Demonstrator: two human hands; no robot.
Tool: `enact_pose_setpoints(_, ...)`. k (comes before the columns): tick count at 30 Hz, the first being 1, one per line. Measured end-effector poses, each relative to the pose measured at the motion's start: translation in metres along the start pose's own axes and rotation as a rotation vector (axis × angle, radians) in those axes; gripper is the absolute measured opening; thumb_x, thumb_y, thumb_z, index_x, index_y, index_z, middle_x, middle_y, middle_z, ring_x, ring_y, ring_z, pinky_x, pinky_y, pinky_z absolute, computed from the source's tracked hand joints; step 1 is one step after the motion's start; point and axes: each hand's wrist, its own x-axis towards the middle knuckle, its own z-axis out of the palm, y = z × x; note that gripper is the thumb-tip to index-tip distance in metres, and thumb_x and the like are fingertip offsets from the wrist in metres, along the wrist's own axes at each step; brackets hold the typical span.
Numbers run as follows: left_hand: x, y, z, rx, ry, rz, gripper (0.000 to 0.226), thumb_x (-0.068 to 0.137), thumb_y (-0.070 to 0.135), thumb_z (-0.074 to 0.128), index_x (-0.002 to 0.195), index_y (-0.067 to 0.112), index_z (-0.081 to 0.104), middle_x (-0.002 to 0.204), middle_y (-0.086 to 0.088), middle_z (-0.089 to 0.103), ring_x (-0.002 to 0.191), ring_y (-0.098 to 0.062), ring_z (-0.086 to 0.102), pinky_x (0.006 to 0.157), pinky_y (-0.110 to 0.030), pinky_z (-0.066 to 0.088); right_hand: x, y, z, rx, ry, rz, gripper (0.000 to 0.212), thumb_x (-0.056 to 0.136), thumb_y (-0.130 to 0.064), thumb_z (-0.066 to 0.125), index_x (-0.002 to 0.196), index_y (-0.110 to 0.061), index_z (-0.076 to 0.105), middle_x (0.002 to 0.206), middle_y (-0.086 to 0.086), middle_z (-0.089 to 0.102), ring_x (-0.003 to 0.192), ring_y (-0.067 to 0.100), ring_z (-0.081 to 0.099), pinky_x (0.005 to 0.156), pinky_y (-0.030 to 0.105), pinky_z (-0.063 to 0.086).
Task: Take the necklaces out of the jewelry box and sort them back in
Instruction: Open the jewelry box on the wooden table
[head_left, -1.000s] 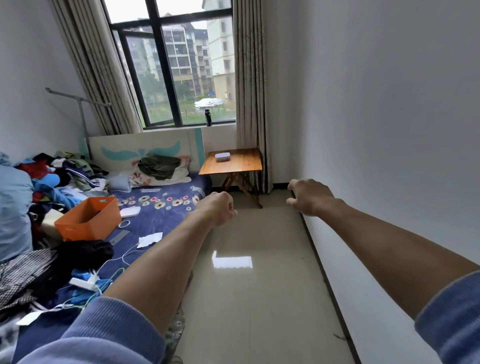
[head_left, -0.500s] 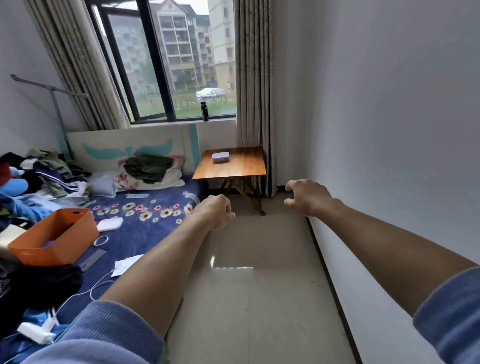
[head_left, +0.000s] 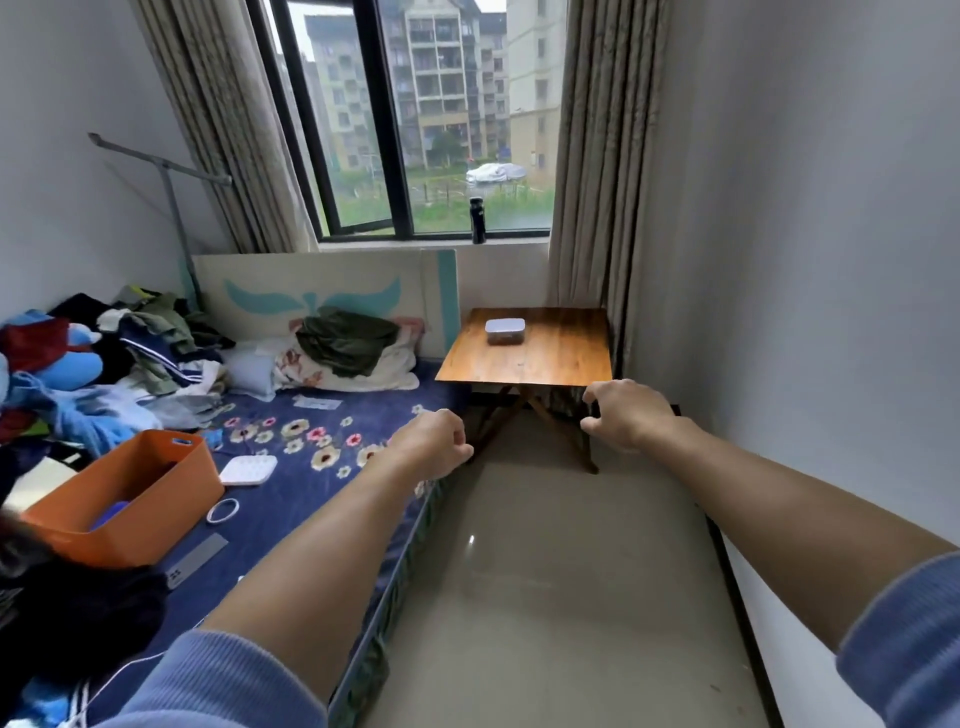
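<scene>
A small white-lidded jewelry box (head_left: 505, 331) sits shut on a wooden folding table (head_left: 550, 361) under the window, well beyond my reach. No necklace shows. My left hand (head_left: 434, 446) is stretched forward over the bed's edge, fingers curled into a loose fist with nothing in it. My right hand (head_left: 626, 415) reaches out in front of the table's near edge, fingers bent and slightly apart, holding nothing.
A bed (head_left: 291, 467) with a blue flowered sheet fills the left, carrying an orange bin (head_left: 130, 493), a white tray (head_left: 248, 470), a pile of clothes (head_left: 104, 358) and pillows. Bare tiled floor (head_left: 545, 597) runs ahead to the table. A white wall (head_left: 805, 312) stands close on the right.
The view has advanced toward the table, which looks larger and nearer. Both arms stay outstretched; the right hand's fingers have spread a little.
</scene>
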Motion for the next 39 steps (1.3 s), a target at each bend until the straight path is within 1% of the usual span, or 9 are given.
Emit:
enact_pose_setpoints(6,0.147,-0.048,-0.007,-0.019,-0.065,0.008,0.015,0.088,0.033,0.063,0.076,0.023,0.062,0.08,0.001,0.065,0.066,-0.013,0.059,0.05,-0.024,0.038,0.143,-0.013,0.03,0.011,-0.061,0.052,0.038,0.089,-0.039,0.057,0.124,-0.023,0.054,0.116,0.004,0.061,0.099,0.024,0.058,0.071,0.033,0.046)
enact_pose_setpoints(11,0.262,-0.061,-0.025,-0.019,-0.089,0.037,0.014,0.089,0.031,0.061,0.079,0.021,0.062,0.087,-0.002,0.067,0.074,-0.017,0.061,0.051,-0.025,0.039,0.249,-0.012,0.032,0.035,-0.063,0.093,0.038,0.09,-0.038,0.057,0.125,-0.024,0.054,0.121,0.004,0.06,0.102,0.024,0.058,0.071,0.032,0.044)
enact_pose_setpoints(14,0.327,-0.062,-0.024,-0.026,-0.11,0.055,0.014,0.09,0.032,0.061,0.082,0.022,0.061,0.08,0.0,0.064,0.07,-0.015,0.061,0.05,-0.024,0.039,0.31,-0.001,0.037,0.045,-0.052,0.123,0.04,0.089,-0.038,0.059,0.127,-0.024,0.054,0.126,0.003,0.059,0.107,0.024,0.058,0.076,0.032,0.045)
enact_pose_setpoints(18,0.421,-0.067,-0.015,-0.017,-0.115,0.058,0.013,0.09,0.032,0.061,0.085,0.02,0.063,0.093,-0.003,0.067,0.08,-0.018,0.062,0.056,-0.024,0.041,0.396,0.019,0.055,0.02,-0.073,0.118,0.042,0.088,-0.039,0.061,0.127,-0.024,0.054,0.127,0.003,0.06,0.109,0.024,0.058,0.082,0.034,0.047)
enact_pose_setpoints(22,0.515,-0.067,-0.001,-0.023,-0.123,0.035,0.012,0.089,0.034,0.061,0.085,0.022,0.061,0.095,-0.002,0.065,0.081,-0.018,0.06,0.062,-0.027,0.044,0.489,0.046,0.078,0.023,-0.081,0.128,0.043,0.089,-0.039,0.062,0.128,-0.023,0.054,0.129,0.004,0.059,0.11,0.023,0.058,0.085,0.035,0.05)
enact_pose_setpoints(26,0.597,-0.065,0.004,-0.04,-0.151,-0.007,0.012,0.087,0.034,0.062,0.083,0.023,0.062,0.088,0.002,0.063,0.076,-0.014,0.059,0.063,-0.027,0.044,0.579,0.065,0.097,0.021,-0.104,0.14,0.037,0.089,-0.037,0.062,0.123,-0.023,0.056,0.121,0.004,0.063,0.1,0.021,0.061,0.073,0.03,0.05)
enact_pose_setpoints(32,0.7,-0.093,0.006,-0.096,-0.159,-0.098,0.015,0.086,0.031,0.062,0.087,0.017,0.067,0.077,0.0,0.063,0.067,-0.013,0.058,0.056,-0.024,0.042,0.702,0.07,0.13,0.033,-0.126,0.081,0.029,0.086,-0.04,0.066,0.11,-0.026,0.061,0.103,-0.002,0.065,0.077,0.014,0.057,0.049,0.021,0.038)
enact_pose_setpoints(35,0.754,-0.116,0.015,-0.109,-0.178,-0.133,0.019,0.088,0.031,0.062,0.094,0.014,0.069,0.074,0.002,0.063,0.069,-0.014,0.06,0.056,-0.024,0.042,0.761,0.072,0.154,0.031,-0.158,0.047,0.03,0.085,-0.041,0.065,0.111,-0.026,0.062,0.103,-0.002,0.066,0.076,0.014,0.057,0.049,0.021,0.039)
enact_pose_setpoints(39,0.838,-0.144,0.036,-0.108,-0.211,-0.14,0.022,0.089,0.032,0.061,0.096,0.013,0.07,0.081,0.0,0.064,0.076,-0.017,0.061,0.063,-0.027,0.045,0.832,0.08,0.19,0.037,-0.204,0.067,0.029,0.086,-0.04,0.064,0.11,-0.025,0.062,0.108,0.0,0.067,0.078,0.015,0.057,0.052,0.021,0.042)
